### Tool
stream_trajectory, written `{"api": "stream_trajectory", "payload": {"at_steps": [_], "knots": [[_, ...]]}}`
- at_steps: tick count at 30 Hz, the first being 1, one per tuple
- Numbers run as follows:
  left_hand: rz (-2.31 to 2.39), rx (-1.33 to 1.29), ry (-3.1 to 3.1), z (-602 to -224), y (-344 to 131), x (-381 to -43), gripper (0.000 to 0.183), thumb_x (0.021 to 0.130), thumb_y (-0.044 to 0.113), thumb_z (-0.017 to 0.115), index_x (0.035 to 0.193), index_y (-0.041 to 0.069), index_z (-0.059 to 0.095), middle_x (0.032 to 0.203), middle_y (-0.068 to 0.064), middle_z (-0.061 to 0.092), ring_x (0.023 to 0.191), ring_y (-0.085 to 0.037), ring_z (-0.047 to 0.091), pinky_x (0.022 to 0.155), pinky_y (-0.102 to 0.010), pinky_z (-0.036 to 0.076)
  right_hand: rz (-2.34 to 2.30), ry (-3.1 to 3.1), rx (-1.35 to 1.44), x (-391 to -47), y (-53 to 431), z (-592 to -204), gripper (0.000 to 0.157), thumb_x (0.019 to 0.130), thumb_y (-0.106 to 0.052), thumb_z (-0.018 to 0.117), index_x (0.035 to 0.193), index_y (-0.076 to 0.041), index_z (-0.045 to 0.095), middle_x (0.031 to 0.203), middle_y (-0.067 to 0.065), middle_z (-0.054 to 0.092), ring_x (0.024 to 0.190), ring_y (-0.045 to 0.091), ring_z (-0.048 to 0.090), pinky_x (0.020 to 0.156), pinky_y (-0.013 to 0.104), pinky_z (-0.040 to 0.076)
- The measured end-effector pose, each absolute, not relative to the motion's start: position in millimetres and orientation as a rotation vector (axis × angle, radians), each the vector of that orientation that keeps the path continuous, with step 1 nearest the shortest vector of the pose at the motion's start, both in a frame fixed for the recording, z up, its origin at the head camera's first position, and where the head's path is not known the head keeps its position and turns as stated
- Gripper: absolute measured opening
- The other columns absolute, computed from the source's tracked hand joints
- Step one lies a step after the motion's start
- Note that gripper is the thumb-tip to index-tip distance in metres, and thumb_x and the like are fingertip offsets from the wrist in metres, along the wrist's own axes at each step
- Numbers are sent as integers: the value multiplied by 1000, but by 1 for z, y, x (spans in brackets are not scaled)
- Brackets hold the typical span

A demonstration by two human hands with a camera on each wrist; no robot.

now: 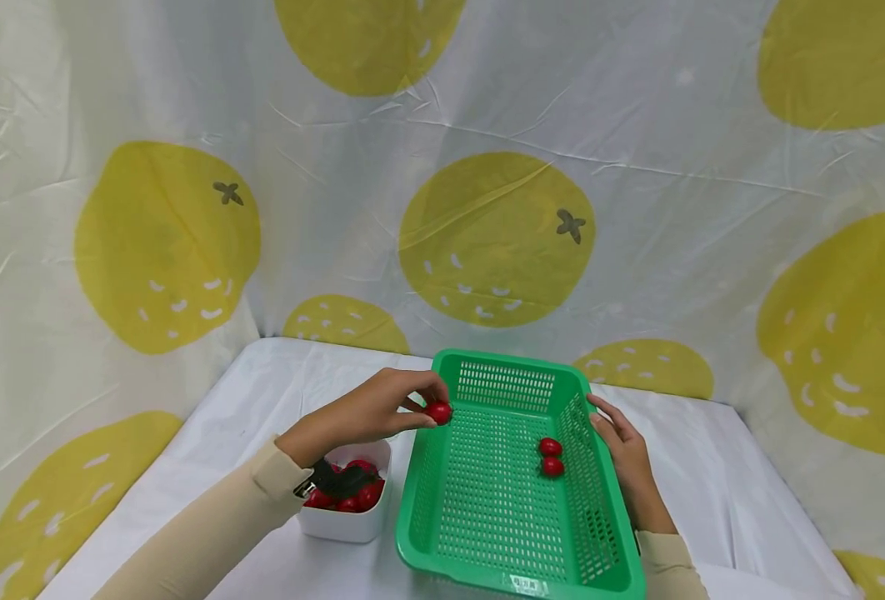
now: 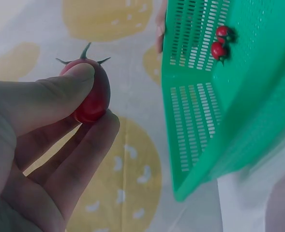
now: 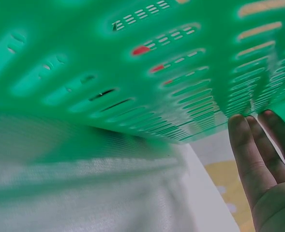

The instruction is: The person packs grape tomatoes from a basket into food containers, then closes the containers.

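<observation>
My left hand (image 1: 382, 408) pinches a red cherry tomato (image 1: 438, 412) with green sepals between thumb and fingertips, above the left rim of a green plastic basket (image 1: 405, 508). In the left wrist view the tomato (image 2: 99, 94) shows its stem end pointing up. Two more cherry tomatoes (image 1: 551, 457) lie side by side on the basket floor, toward its right wall. At that right side, my right hand (image 1: 628, 454) rests against the rim. Its straight fingers (image 3: 248, 150) touch the outer wall in the right wrist view.
Left of the basket stands a white square tub (image 1: 345, 527) with several red tomatoes (image 1: 367, 496) in it, partly covered by the left wrist's dark strap. A white cloth (image 1: 292, 367) covers the table. Behind hangs a pale curtain (image 1: 337, 208) with yellow fruit prints.
</observation>
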State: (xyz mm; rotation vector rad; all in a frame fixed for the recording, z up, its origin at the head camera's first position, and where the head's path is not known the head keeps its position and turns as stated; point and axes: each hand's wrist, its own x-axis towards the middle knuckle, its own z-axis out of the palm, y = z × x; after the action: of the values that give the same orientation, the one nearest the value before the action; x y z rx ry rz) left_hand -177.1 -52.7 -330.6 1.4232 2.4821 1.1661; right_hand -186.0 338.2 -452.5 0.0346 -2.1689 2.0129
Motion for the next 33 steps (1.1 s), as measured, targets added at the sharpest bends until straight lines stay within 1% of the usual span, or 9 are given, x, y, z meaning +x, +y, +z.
{"api": "stream_trajectory", "payload": {"at_steps": [7, 14, 17, 22, 25, 29, 33], "knots": [[1200, 1331, 2536, -338, -83, -171, 27, 86, 8, 72, 108, 14, 59, 102, 8, 66, 97, -8, 62, 83, -22, 54, 1992, -2187, 46, -181, 337, -445, 48, 99, -28, 54, 143, -9, 46, 109, -11, 69, 76, 12, 68, 61, 29, 56], [1183, 1359, 2603, -349, -102, -167, 23, 86, 9, 72, 106, 13, 61, 101, 7, 68, 96, -11, 64, 84, -26, 54, 1993, -2205, 28, -178, 336, -446, 48, 100, -29, 54, 144, -10, 45, 113, -10, 68, 80, 13, 68, 63, 30, 57], [1175, 1333, 2635, -353, -110, -165, 23, 86, 7, 72, 106, 13, 61, 101, 6, 68, 96, -12, 64, 84, -28, 54, 1998, -2205, 26, -178, 335, -447, 49, 100, -30, 53, 144, -11, 45, 115, -10, 67, 81, 13, 68, 64, 31, 57], [1176, 1249, 2671, -361, -123, -160, 25, 85, 2, 72, 105, 12, 61, 102, 6, 68, 95, -12, 65, 83, -28, 55, 2000, -2202, 38, -180, 337, -449, 48, 100, -30, 53, 144, -12, 45, 116, -9, 67, 82, 13, 68, 64, 31, 57], [1192, 1189, 2680, -367, -130, -157, 25, 84, 1, 71, 104, 12, 61, 101, 5, 68, 95, -13, 65, 82, -26, 55, 1996, -2205, 35, -180, 336, -446, 49, 99, -31, 54, 144, -12, 45, 115, -8, 67, 82, 13, 68, 64, 30, 57], [1198, 1127, 2688, -377, -141, -155, 23, 86, 4, 71, 105, 11, 61, 101, 4, 68, 95, -15, 66, 81, -25, 55, 1992, -2202, 17, -179, 333, -442, 49, 99, -30, 54, 144, -11, 46, 113, -10, 68, 81, 13, 68, 64, 30, 57], [1185, 1072, 2725, -385, -151, -153, 24, 85, 5, 72, 105, 12, 62, 100, 4, 68, 95, -17, 67, 80, -30, 56, 2006, -2187, 30, -181, 335, -445, 49, 99, -30, 54, 143, -11, 46, 113, -10, 68, 81, 12, 68, 64, 29, 56]]}}
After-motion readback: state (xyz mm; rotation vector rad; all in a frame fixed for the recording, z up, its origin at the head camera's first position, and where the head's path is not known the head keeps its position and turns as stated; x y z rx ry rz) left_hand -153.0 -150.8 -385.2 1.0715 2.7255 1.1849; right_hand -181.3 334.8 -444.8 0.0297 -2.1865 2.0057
